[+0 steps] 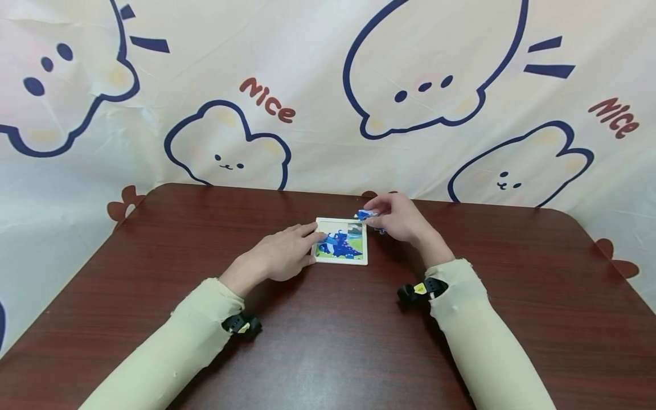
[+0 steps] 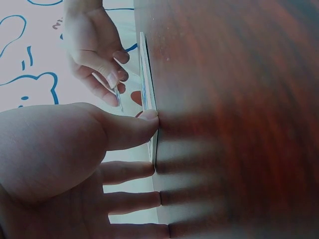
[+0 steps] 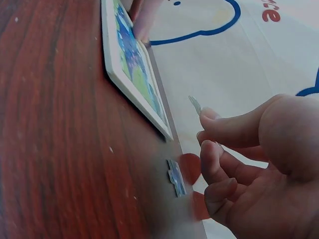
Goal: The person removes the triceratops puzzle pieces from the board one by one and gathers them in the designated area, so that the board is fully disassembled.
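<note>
A small jigsaw puzzle in a white-rimmed tray (image 1: 341, 262) lies flat on the table, its picture showing a blue dinosaur on green. My left hand (image 1: 281, 251) rests at the tray's left side. In the left wrist view the thumb (image 2: 134, 130) touches the tray's edge, and the other fingers are straight. Over the tray's far right corner, my right hand (image 1: 402, 219) pinches a blue and white puzzle piece (image 1: 365, 214) between thumb and fingers. The right wrist view shows that thin piece (image 3: 195, 105) edge-on, raised off the tray. Another puzzle piece (image 3: 176, 178) lies on the table below the right hand.
The brown wooden table (image 1: 328, 353) has rounded far corners. Behind its far edge hangs a pale cloth (image 1: 318, 159) printed with cartoon outlines. A dark camera strap sits on each wrist, over cream sleeves (image 1: 492, 341).
</note>
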